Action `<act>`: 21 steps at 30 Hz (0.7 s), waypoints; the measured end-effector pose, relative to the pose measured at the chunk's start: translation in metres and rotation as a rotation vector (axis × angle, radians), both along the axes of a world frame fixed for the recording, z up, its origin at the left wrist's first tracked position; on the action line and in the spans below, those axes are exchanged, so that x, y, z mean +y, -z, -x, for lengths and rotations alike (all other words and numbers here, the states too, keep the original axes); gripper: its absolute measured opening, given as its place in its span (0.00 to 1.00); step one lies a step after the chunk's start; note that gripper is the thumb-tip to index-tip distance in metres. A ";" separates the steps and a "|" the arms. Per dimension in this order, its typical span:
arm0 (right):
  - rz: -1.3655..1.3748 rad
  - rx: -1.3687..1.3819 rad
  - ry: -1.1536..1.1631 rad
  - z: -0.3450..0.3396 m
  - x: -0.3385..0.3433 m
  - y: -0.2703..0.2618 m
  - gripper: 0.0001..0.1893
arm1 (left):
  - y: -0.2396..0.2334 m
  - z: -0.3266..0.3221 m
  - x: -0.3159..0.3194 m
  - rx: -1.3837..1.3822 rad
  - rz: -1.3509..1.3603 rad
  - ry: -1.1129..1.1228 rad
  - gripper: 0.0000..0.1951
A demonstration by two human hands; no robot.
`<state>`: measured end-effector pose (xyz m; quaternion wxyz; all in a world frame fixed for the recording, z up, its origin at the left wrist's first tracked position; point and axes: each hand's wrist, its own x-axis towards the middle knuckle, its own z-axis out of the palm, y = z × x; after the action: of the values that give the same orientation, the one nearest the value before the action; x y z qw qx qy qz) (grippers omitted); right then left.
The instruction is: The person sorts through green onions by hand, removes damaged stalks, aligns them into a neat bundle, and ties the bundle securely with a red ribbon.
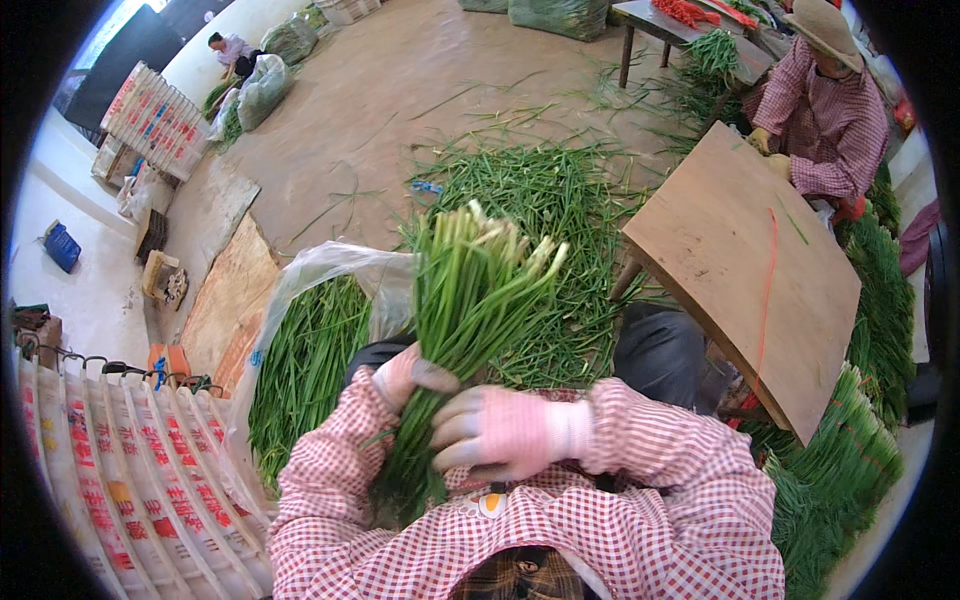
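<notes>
A thick bundle of garlic chives (469,300), or a similar long-leaved green, stands in front of me with its pale stem ends up. My left hand (416,377), in a pink and grey work glove, is closed round the bundle's leaves. My right hand (499,433), in a matching glove, is blurred and lies beside the lower leaves, its fingers spread slightly; no grip on them shows. Left of the bundle, a clear plastic bag (319,259) holds more of the greens (311,360). The bundle's leaf tips hang down by my checked smock.
Loose green leaves (540,180) cover the floor ahead. A low wooden table (742,262) with a red tie (769,285) stands at right, a co-worker (832,112) behind it. Tied bundles (832,480) are piled beyond it. White plastic crates (142,465) stand at left; another person (234,54) crouches far back.
</notes>
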<state>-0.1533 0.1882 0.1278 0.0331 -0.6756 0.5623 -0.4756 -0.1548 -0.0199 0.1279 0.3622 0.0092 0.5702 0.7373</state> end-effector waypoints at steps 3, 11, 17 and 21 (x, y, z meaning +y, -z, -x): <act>-0.073 -0.505 0.385 0.006 0.065 0.024 0.12 | 0.004 -0.032 -0.041 0.048 0.271 0.088 0.31; 0.064 -1.484 0.549 -0.035 0.084 0.053 0.49 | 0.051 -0.115 0.011 0.090 0.304 -0.095 0.34; -0.017 -1.038 0.852 -0.024 0.063 0.049 0.48 | 0.027 -0.116 0.037 -0.087 0.207 -0.171 0.38; -0.139 -0.901 0.698 0.003 0.056 0.031 0.40 | 0.028 -0.121 0.033 0.020 0.302 -0.112 0.35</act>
<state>-0.1562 0.2441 0.0969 0.1546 -0.1771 0.7123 -0.6614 -0.0337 0.0132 0.0998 0.3120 -0.0699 0.6780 0.6619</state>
